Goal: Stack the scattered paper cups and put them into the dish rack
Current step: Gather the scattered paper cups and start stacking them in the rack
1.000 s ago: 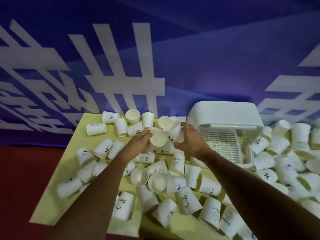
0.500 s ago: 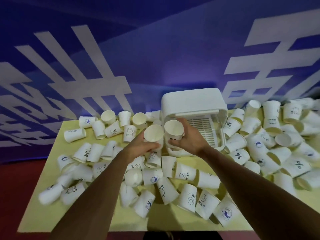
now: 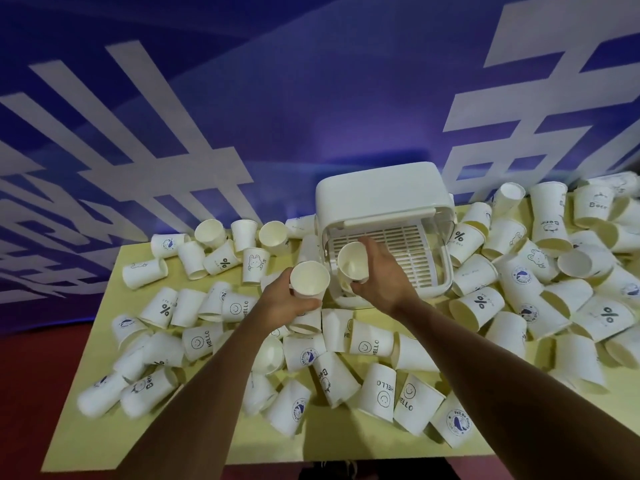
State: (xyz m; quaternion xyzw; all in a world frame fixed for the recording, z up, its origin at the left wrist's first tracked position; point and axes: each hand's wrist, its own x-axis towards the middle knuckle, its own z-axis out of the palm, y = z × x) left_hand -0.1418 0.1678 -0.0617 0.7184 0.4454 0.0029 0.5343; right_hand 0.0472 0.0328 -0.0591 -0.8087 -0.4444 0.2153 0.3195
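**A:** So, where do the hands sit?

**B:** Mid-frame I see the left hand, its fingers wrapped round a plain white paper cup with the mouth facing up. The right hand grips a second white paper cup just beside it, at the open front of the white plastic dish rack.

**A:** And the rest?

**B:** I see many printed white paper cups, mostly tipped over. They lie scattered across the pale yellow surface, left, right and below the rack.

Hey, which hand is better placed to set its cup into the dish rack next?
Probably the right hand: the right-hand cup hangs at the dish rack's open front, while the left hand holds the left-hand cup short of it.
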